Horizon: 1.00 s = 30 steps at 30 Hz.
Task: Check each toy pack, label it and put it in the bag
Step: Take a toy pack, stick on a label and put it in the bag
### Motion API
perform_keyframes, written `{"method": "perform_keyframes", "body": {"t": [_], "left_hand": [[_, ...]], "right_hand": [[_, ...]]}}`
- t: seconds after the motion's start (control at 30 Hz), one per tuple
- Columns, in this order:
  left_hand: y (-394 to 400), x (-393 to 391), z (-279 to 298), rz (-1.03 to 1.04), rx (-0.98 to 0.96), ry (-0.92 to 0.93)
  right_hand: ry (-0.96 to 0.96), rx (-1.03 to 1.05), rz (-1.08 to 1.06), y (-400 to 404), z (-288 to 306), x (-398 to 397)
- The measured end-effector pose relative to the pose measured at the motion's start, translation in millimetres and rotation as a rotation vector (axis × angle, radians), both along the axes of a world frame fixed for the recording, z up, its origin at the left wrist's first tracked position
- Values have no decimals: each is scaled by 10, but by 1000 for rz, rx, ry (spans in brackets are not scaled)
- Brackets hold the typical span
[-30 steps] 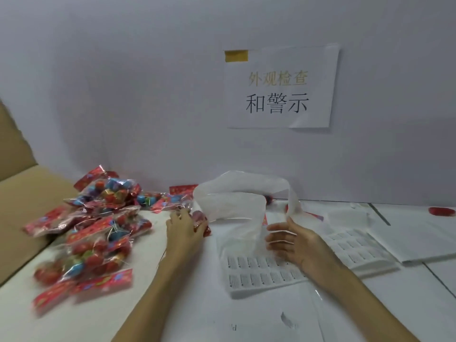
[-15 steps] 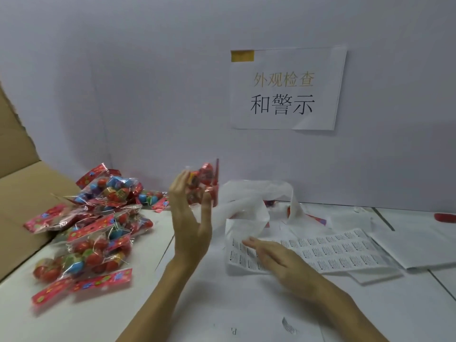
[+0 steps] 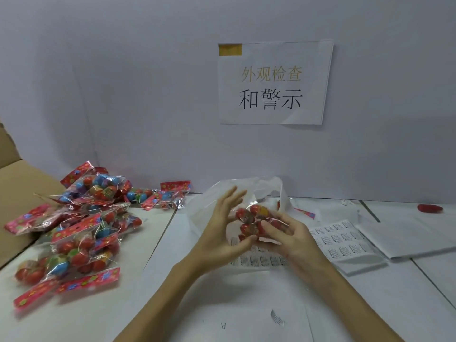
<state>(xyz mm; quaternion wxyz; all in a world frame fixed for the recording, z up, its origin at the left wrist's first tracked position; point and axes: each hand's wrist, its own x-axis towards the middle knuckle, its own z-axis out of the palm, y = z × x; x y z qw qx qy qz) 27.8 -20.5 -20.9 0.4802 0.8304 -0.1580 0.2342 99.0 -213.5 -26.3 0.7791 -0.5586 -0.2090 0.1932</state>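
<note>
- Two bare forearms reach in from the near edge, with no sleeve on either.
- The left hand (image 3: 223,233) wears no glove, ring or watch.
- The right hand (image 3: 290,239) is likewise ungloved, its wrist plain, its fingernails short and unpainted.

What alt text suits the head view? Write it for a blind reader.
Both hands, left hand and right hand, hold a toy pack over a label sheet, before a clear bag; more packs are piled left.

Red-ball toy pack (image 3: 254,222) — before translucent bag (image 3: 209,206)
</note>
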Motion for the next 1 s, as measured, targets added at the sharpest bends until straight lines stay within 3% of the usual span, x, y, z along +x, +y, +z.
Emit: {"method": "perform_keyframes", "body": {"t": [0.07, 0.13, 0.37, 0.7, 0.87, 1.0], "left_hand": [[37, -21, 63, -7, -231, 140], [86, -20, 76, 24, -339, 175], [61, -53, 138, 20, -422, 217], [45, -17, 149, -5, -595, 309], [141, 17, 123, 59, -683, 270], [136, -30, 192, 3, -665, 384]], "right_hand": [[2, 28, -19, 3, -3, -9], [-20, 3, -25, 14, 21, -27], [-147, -197, -179, 11, 100, -108], [63, -95, -102, 3, 171, -129], [8, -78, -79, -23, 165, -132], [-76, -140, -58, -39, 171, -126]]}}
